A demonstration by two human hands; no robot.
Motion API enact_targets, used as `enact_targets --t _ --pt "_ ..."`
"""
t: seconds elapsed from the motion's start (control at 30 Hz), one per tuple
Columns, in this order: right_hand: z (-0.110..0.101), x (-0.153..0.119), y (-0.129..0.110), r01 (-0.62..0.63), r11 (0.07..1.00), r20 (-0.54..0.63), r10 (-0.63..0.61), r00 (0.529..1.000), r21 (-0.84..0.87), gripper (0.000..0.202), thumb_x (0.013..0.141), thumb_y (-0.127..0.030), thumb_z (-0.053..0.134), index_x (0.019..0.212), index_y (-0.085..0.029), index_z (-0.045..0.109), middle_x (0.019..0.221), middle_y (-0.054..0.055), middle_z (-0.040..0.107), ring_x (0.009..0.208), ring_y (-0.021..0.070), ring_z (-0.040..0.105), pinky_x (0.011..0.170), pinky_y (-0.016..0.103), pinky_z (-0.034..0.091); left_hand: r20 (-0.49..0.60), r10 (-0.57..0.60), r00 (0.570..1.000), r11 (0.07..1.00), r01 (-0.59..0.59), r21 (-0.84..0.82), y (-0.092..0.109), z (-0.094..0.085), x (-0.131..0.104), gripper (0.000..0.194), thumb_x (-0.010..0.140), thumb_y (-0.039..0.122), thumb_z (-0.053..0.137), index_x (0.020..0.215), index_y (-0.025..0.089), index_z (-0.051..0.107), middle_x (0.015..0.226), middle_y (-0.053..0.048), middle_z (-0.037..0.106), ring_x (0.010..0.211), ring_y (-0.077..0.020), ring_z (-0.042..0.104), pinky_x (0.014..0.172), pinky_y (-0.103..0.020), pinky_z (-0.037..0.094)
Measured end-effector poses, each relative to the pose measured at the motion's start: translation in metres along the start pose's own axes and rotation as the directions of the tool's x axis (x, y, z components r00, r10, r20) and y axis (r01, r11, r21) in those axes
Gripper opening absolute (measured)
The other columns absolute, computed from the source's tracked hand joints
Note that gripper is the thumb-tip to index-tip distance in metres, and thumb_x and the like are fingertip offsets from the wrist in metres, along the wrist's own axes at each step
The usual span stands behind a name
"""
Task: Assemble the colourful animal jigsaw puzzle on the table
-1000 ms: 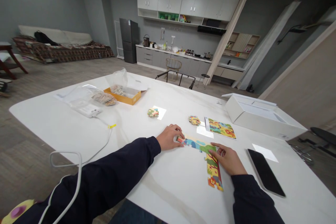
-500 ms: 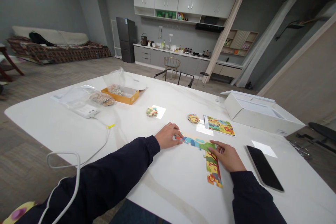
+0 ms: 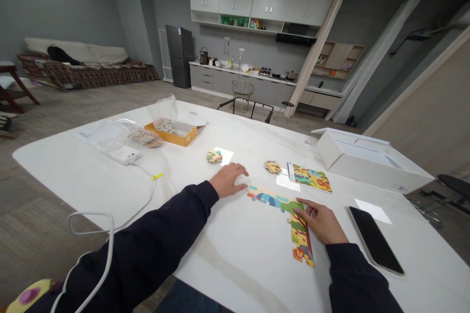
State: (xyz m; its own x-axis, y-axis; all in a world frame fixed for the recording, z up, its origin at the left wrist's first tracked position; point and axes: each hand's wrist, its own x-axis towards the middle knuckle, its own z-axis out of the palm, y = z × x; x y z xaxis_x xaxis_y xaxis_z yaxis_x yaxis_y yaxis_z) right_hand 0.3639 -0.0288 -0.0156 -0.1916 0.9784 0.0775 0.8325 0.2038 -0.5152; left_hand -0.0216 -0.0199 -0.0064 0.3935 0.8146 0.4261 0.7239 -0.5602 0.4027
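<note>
A partly joined jigsaw puzzle (image 3: 272, 199) lies flat on the white table (image 3: 235, 249), forming an L along its top and right side. My left hand (image 3: 229, 179) hovers just off the puzzle's left end, fingers apart and blurred, with nothing visible in them. My right hand (image 3: 318, 220) rests at the corner of the L, its thumb and index finger spread on the pieces. Beyond my left hand sits a small pile of puzzle pieces (image 3: 214, 156). A second pile of pieces (image 3: 273, 167) lies beside the colourful picture card (image 3: 312, 177).
A black phone (image 3: 374, 239) lies to the right. Behind it stands an open white box (image 3: 370, 159). At the left are a yellow box (image 3: 187, 138) with bagged pieces, another plastic bag of pieces (image 3: 147, 138), and a white cable (image 3: 110, 239) running past my left sleeve.
My left hand has let go of the puzzle's left end and moved slightly left and away from me. My right hand stays at the corner. The view has shifted slightly.
</note>
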Motion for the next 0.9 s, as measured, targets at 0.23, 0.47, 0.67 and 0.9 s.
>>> enact_targets --t 0.23,0.47,0.67,0.9 --pt "0.000 0.001 0.001 -0.017 1.000 0.009 0.017 1.000 0.010 0.066 0.084 -0.072 0.060 0.123 -0.021 0.077 0.071 0.002 0.064 0.061 0.0193 0.055 0.063 0.032 0.044 -0.326 -0.411 0.852 0.885 0.458 0.081 -0.091 -0.041 -0.017 0.036 0.077 0.037 0.080 0.109 0.025 0.070 0.116 -0.008 0.072 0.116 -0.0334 0.060 0.102 -0.050 0.048" --pt "0.000 0.000 0.001 -0.015 1.000 0.008 0.015 1.000 -0.001 0.067 0.085 -0.073 0.057 0.124 -0.021 0.076 0.071 0.002 0.064 0.062 0.0199 0.056 0.064 0.032 0.044 -0.327 -0.411 0.851 0.888 0.455 0.065 -0.102 -0.031 -0.012 0.029 0.079 0.048 0.075 0.095 0.024 0.071 0.110 -0.007 0.072 0.113 -0.0314 0.061 0.101 -0.046 0.048" --pt "0.000 0.000 0.001 -0.020 1.000 -0.004 0.020 1.000 -0.001 0.067 0.085 -0.073 0.057 0.123 -0.022 0.077 0.069 0.002 0.064 0.062 0.0197 0.057 0.063 0.032 0.044 -0.337 -0.402 0.852 0.898 0.439 0.039 -0.100 -0.038 -0.011 0.030 0.077 0.044 0.078 0.095 0.022 0.069 0.105 -0.006 0.069 0.106 -0.0267 0.062 0.102 -0.043 0.048" --pt "-0.001 0.000 -0.001 -0.013 1.000 -0.006 0.013 1.000 -0.003 0.063 0.086 -0.071 0.058 0.122 -0.023 0.077 0.069 0.001 0.064 0.060 0.0192 0.056 0.063 0.032 0.044 -0.187 -0.100 0.977 0.979 0.064 -0.191 -0.041 -0.029 -0.009 0.042 0.076 0.041 0.087 0.112 0.025 0.072 0.115 -0.006 0.065 0.112 -0.0244 0.060 0.106 -0.040 0.047"
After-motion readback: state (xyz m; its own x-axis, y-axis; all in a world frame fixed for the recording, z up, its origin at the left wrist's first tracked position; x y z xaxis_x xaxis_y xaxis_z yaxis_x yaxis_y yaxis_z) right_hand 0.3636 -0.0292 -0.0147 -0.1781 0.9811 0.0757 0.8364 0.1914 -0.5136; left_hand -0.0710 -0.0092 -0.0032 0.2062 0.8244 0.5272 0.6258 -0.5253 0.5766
